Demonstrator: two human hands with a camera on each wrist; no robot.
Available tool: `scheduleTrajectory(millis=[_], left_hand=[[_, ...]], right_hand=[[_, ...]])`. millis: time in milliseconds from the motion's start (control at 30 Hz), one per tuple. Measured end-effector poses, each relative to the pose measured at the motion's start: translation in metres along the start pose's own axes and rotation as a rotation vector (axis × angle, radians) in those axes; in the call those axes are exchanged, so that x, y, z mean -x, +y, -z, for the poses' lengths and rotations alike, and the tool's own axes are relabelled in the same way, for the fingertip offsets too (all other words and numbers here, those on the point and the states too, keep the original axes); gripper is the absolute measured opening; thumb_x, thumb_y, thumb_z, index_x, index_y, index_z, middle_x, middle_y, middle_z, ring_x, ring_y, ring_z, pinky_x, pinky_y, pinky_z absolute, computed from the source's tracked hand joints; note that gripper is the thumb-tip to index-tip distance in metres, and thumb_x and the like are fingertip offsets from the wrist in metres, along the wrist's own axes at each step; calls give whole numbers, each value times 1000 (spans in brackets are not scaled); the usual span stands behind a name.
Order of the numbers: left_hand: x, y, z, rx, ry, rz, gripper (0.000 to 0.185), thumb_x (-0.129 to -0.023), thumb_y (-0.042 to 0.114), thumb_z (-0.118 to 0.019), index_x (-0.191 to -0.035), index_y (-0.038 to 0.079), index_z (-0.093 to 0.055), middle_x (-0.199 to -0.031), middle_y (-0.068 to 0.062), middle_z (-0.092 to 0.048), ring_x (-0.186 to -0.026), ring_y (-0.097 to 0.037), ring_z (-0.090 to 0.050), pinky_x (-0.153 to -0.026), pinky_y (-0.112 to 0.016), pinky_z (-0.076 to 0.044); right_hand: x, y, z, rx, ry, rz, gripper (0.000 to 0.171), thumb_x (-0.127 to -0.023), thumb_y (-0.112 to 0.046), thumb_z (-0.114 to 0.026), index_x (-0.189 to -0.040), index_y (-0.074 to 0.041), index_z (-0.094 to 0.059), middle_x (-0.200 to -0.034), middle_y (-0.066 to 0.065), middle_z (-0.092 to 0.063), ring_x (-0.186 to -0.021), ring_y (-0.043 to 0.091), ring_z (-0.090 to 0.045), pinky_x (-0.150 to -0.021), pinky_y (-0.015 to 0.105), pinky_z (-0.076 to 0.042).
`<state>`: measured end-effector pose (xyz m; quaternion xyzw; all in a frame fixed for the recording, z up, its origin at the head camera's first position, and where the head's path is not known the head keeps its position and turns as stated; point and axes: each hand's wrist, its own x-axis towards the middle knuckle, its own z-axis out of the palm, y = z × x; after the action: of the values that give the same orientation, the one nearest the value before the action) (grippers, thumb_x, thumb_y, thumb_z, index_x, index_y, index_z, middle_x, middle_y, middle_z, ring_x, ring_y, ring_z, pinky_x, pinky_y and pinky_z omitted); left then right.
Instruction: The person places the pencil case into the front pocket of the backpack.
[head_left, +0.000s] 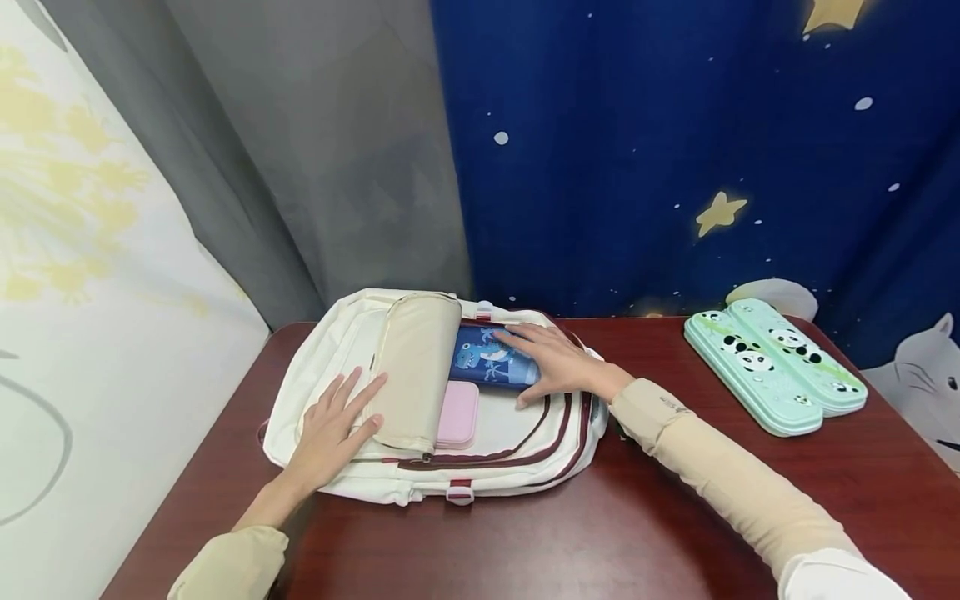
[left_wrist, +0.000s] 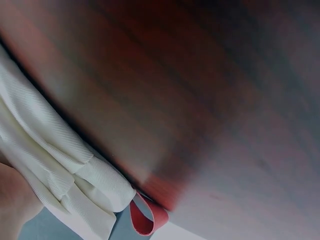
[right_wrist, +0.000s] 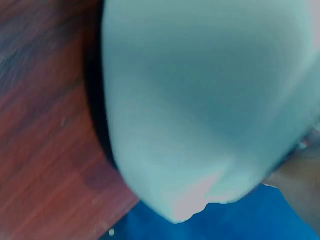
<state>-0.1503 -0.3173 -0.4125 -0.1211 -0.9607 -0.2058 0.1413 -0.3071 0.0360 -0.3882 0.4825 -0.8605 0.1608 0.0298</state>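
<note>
A white backpack (head_left: 510, 442) with dark red piping is laid flat on a dark red wooden table (head_left: 600, 533), its beige front flap (head_left: 416, 371) folded back toward the left so that the pocket beneath is exposed. The left hand (head_left: 333, 429) is laid flat on the bag beside the flap, fingers straight and slightly spread, with the fingertips touching the flap's edge; nothing is gripped by it. The right hand (head_left: 551, 362) is pressed palm-down, fingers extended and close together, on a blue pencil case (head_left: 483, 358) printed with a dinosaur, which is seen lying partly under the flap at the upper part of the open pocket. Just below the blue case, a pink case (head_left: 459, 414) is seen, half tucked under the flap as well. Well apart from the bag, at the right of the table, two mint-green panda pencil boxes (head_left: 772, 367) are laid side by side, touching. A blue star-patterned curtain (head_left: 675, 150) and a grey curtain (head_left: 337, 167) are hung behind the table. In the left wrist view, only ribbed white fabric of the bag (left_wrist: 60, 170), a red loop (left_wrist: 147, 220) and blurred tabletop are shown; the right wrist view is too blurred to be read beyond the tabletop
</note>
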Motion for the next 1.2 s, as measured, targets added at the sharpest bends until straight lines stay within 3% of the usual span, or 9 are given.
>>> scheduleTrajectory(millis=[233, 367, 467, 867, 1200], left_hand=[[-3, -1, 3, -13, 18, -22, 57, -93, 40, -51, -146, 34, -31, -150, -15, -23, -135, -41, -14, -88, -68, -17], [-2, 0, 0, -23, 5, -36, 56, -93, 40, -51, -145, 34, -31, -149, -16, -25, -135, -41, -14, -88, -68, -18], [-1, 1, -3, -28, 14, -45, 56, -93, 40, -51, -145, 34, -32, -149, -15, -27, -135, -41, -15, -88, -67, -18], [-3, 0, 1, -26, 48, -35, 55, -93, 39, -51, -145, 33, -33, -149, -15, -26, -135, -41, -15, -89, -66, -17], [3, 0, -2, -11, 58, -30, 53, -94, 38, -51, -144, 33, -34, -148, -15, -28, -135, -41, -16, -89, -65, -18]], right_hand=[[37, 11, 22, -61, 109, -80, 94, -68, -49, -78, -142, -6, -38, -146, 20, -30, -132, 35, -29, -102, 51, -28], [62, 14, 20, -161, 146, -92, 84, -72, -39, -79, -137, 0, -44, -141, 22, -37, -128, 35, -36, -99, 51, -32], [68, 13, 12, -189, 143, -96, 79, -74, -37, -78, -136, -1, -45, -139, 22, -40, -127, 34, -39, -98, 51, -33], [46, 9, 9, -117, 170, -91, 75, -73, -28, -79, -133, 4, -47, -133, 25, -45, -123, 34, -44, -97, 47, -37], [17, 5, 6, -98, 47, -66, 74, -76, -30, -77, -134, 3, -46, -136, 23, -44, -125, 33, -42, -98, 45, -36]])
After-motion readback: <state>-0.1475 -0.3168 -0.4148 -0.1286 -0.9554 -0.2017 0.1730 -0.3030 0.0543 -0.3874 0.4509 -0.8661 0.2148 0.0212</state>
